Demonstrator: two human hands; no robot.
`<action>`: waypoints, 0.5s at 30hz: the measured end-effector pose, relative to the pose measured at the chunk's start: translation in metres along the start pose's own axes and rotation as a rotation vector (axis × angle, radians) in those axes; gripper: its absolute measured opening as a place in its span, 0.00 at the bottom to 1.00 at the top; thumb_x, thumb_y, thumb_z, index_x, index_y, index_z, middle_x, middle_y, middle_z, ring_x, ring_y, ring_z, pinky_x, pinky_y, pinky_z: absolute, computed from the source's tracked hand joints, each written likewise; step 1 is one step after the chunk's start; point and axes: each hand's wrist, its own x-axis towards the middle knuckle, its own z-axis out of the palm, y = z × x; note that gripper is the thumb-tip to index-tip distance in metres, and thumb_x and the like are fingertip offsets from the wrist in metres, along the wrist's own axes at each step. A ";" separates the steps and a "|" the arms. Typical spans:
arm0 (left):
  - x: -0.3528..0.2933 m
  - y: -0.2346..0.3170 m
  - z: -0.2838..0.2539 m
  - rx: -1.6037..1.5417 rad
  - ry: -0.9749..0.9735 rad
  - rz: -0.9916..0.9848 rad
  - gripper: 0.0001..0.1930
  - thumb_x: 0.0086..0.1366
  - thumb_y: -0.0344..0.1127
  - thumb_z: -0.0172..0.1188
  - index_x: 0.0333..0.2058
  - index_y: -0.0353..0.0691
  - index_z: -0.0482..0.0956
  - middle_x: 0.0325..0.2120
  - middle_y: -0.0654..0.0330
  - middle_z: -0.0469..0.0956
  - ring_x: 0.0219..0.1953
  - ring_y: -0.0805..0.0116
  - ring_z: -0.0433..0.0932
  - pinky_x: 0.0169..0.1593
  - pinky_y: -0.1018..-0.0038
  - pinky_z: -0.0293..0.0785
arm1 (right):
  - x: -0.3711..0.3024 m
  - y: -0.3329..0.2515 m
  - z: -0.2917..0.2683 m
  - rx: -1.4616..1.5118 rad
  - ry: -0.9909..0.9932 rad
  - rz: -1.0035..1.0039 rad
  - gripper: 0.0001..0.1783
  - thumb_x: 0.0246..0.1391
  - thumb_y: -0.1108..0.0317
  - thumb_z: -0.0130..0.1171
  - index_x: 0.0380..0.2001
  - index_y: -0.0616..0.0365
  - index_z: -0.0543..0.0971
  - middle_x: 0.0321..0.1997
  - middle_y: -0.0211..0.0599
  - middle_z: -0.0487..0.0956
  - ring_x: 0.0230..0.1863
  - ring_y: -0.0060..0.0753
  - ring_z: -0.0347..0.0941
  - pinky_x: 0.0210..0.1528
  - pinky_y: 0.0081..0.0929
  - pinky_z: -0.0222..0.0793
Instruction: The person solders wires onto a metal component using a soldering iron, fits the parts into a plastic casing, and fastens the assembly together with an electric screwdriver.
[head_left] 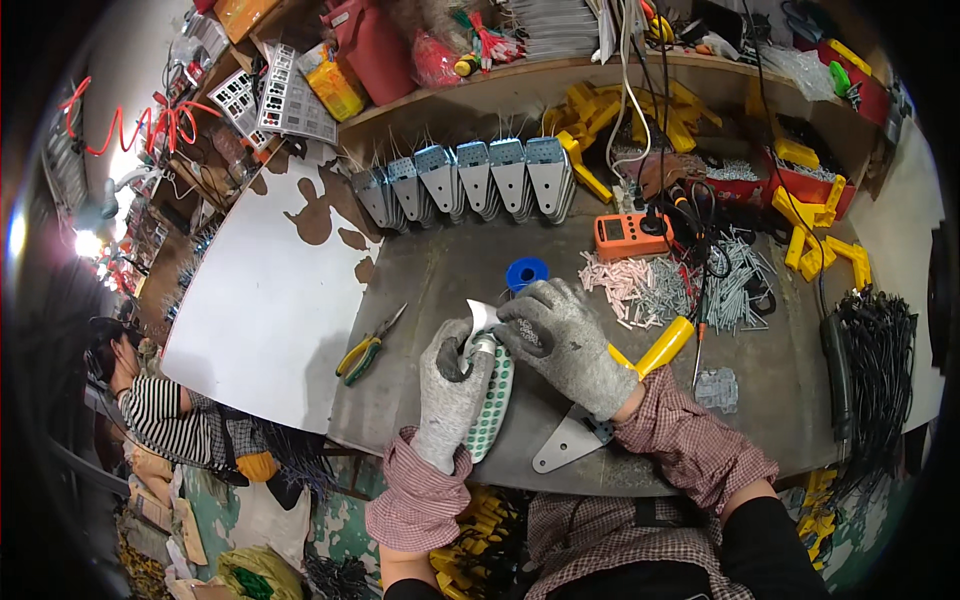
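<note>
My left hand [450, 385], in a grey glove, is closed around a strip of green round stickers [488, 412] on a pale backing. The strip hangs down in a bowed loop. Its white curled end [482, 316] sticks up above my left thumb. My right hand [565, 345], gloved too, has its fingers bent and pressed together at that end; the fingertips are partly hidden. Under my right wrist lies a yellow plastic part [665, 345]. Close to the near table edge rests a grey triangular metal plate [570, 443]. Beyond my hands stands a blue spool [526, 272].
Pliers [370, 345] lie left of my hands. Several grey triangular plates [510, 178] stand in a row at the back. An orange meter [632, 235], loose screws [738, 280], pink sleeves [620, 285] and black cables [875, 370] are at right. Another person [185, 420] sits at left.
</note>
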 end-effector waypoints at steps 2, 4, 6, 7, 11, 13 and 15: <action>-0.002 0.009 0.006 0.175 0.110 0.211 0.12 0.56 0.22 0.58 0.41 0.35 0.76 0.34 0.55 0.75 0.36 0.61 0.78 0.41 0.72 0.73 | -0.001 -0.001 0.001 -0.020 0.001 -0.029 0.14 0.47 0.69 0.66 0.39 0.51 0.78 0.41 0.34 0.75 0.44 0.45 0.71 0.47 0.39 0.67; 0.000 0.015 0.009 0.443 0.142 0.350 0.08 0.58 0.23 0.57 0.37 0.33 0.75 0.32 0.52 0.73 0.34 0.56 0.75 0.39 0.67 0.72 | 0.000 -0.002 0.001 -0.041 -0.002 -0.011 0.14 0.46 0.69 0.67 0.39 0.51 0.78 0.41 0.34 0.75 0.44 0.44 0.71 0.47 0.39 0.68; 0.001 0.015 0.009 0.517 0.149 0.385 0.08 0.57 0.23 0.57 0.37 0.34 0.75 0.32 0.50 0.73 0.34 0.53 0.75 0.38 0.66 0.71 | 0.001 -0.004 0.000 -0.057 -0.007 0.005 0.15 0.46 0.69 0.67 0.39 0.50 0.78 0.41 0.34 0.75 0.44 0.44 0.71 0.46 0.40 0.68; 0.001 0.016 0.010 0.639 0.177 0.478 0.08 0.57 0.24 0.57 0.37 0.34 0.75 0.32 0.50 0.73 0.35 0.52 0.75 0.39 0.65 0.71 | 0.002 -0.004 -0.001 -0.049 -0.001 -0.004 0.14 0.46 0.70 0.67 0.38 0.52 0.78 0.40 0.35 0.75 0.43 0.44 0.71 0.45 0.39 0.69; 0.016 0.006 0.007 0.644 0.075 0.564 0.10 0.57 0.27 0.58 0.38 0.34 0.74 0.33 0.50 0.71 0.36 0.52 0.74 0.40 0.66 0.70 | 0.005 0.019 0.003 0.169 0.022 0.077 0.09 0.47 0.73 0.64 0.35 0.58 0.79 0.35 0.39 0.76 0.38 0.41 0.73 0.41 0.33 0.70; 0.030 -0.014 -0.004 0.150 -0.078 0.243 0.11 0.62 0.32 0.59 0.41 0.33 0.73 0.33 0.58 0.73 0.36 0.67 0.72 0.43 0.71 0.69 | 0.007 0.027 0.007 0.372 0.015 0.237 0.07 0.47 0.71 0.64 0.30 0.60 0.79 0.32 0.38 0.76 0.38 0.41 0.72 0.43 0.36 0.68; 0.060 -0.064 -0.034 0.186 -0.026 0.018 0.20 0.63 0.40 0.61 0.48 0.34 0.72 0.43 0.53 0.74 0.44 0.65 0.73 0.51 0.70 0.70 | 0.009 0.032 0.006 0.596 -0.052 0.502 0.07 0.48 0.71 0.63 0.31 0.60 0.78 0.32 0.41 0.75 0.38 0.42 0.73 0.43 0.35 0.69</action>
